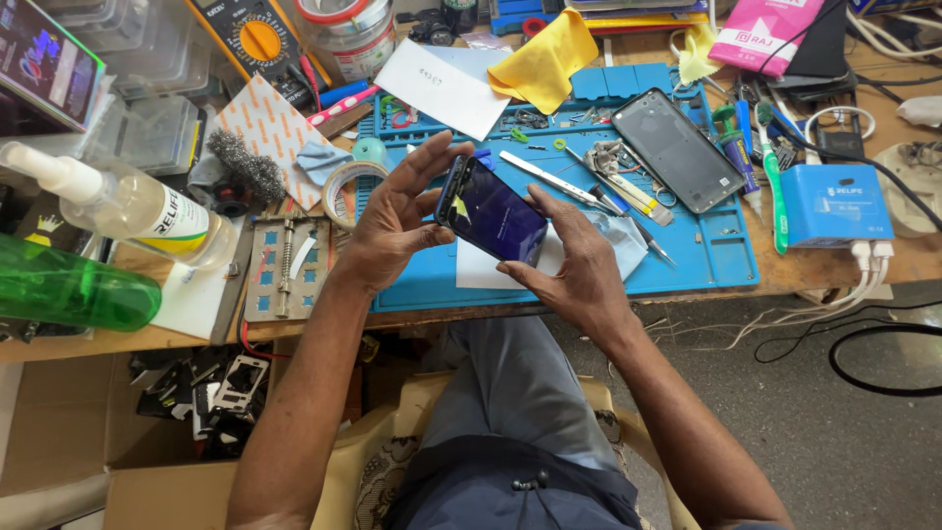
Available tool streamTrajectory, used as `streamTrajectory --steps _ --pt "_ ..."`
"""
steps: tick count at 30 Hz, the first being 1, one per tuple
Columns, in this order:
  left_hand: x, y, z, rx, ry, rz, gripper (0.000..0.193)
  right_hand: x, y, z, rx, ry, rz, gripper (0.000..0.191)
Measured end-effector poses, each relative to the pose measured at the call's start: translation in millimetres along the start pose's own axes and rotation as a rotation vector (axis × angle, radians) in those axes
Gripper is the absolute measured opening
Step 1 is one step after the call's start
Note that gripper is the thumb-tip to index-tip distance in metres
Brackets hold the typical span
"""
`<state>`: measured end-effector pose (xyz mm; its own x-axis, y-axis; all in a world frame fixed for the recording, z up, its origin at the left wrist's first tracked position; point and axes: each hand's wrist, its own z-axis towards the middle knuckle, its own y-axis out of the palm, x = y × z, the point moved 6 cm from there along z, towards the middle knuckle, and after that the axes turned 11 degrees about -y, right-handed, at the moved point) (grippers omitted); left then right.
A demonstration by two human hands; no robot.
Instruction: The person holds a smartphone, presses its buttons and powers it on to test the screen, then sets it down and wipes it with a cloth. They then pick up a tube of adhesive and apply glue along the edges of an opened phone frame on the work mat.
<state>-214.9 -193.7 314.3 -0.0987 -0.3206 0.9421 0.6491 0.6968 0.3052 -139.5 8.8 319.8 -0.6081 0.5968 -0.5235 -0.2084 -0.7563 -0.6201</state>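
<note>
I hold a dark smartphone (494, 212) with a lit bluish screen over the front of a blue work mat (716, 260). My left hand (397, 211) grips its left end, fingers spread behind it and thumb on the edge. My right hand (581, 260) supports the right end from below, thumb near the screen. A second phone body (675, 149) with a dark back lies face down on the mat to the right. Tweezers and thin metal tools (589, 191) lie on the mat just beyond the held phone.
A wooden bench holds a clear spray bottle (132, 211), a green bottle (69, 290), a tape roll (345, 186), a metal clamp jig (287, 267), a multimeter (260, 39), a yellow cloth (545, 57) and a blue box (834, 201) with white cables. A cardboard box (118, 432) with parts stands below left.
</note>
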Motion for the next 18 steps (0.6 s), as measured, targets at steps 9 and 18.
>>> streamTrajectory --steps 9,18 --pt "4.4 5.2 11.4 -0.033 -0.030 -0.014 0.104 2.2 -0.2 -5.9 0.012 -0.002 -0.084 0.097" --pt "9.1 8.1 32.0 -0.151 0.118 -0.034 0.087 -2.2 -4.3 -0.5 0.128 0.010 -0.037 0.099"
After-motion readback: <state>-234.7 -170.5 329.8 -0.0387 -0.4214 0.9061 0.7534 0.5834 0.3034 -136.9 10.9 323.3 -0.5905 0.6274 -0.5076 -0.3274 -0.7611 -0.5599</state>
